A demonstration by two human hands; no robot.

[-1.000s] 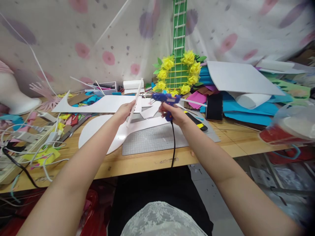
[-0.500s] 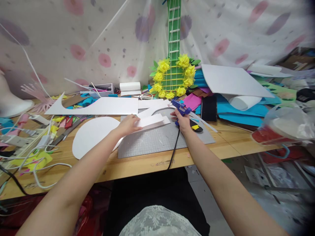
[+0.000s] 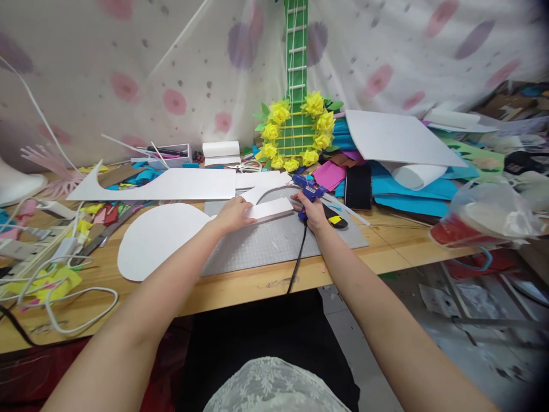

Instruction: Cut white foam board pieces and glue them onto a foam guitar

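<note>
My left hand point(image 3: 235, 214) is closed on the near edge of a white foam board strip point(image 3: 274, 209), which lies over the grey cutting mat point(image 3: 257, 249). In my right hand point(image 3: 312, 210) is a blue hot glue gun point(image 3: 307, 187), its nozzle pointing up and left, beyond the strip's right end. A black cord hangs from the glue gun over the table edge. Beside my right hand lies a black and yellow utility knife point(image 3: 337, 220). A large white rounded board piece point(image 3: 160, 237) is left of the mat, with a curved white board point(image 3: 171, 184) behind it.
A green guitar-like model with yellow paper flowers point(image 3: 317, 104) stands at the back. Scissors point(image 3: 251, 166) lie before it. White cables point(image 3: 55, 292) tangle at left. Stacked blue sheets point(image 3: 407, 194), a white board point(image 3: 398, 137) and a plastic-covered tub point(image 3: 476, 217) occupy the right.
The white strip now looks like one narrow piece, where a raised layer showed apart earlier. My left hand has shifted slightly right; the right hand keeps the glue gun. The whole view has shifted slightly.
</note>
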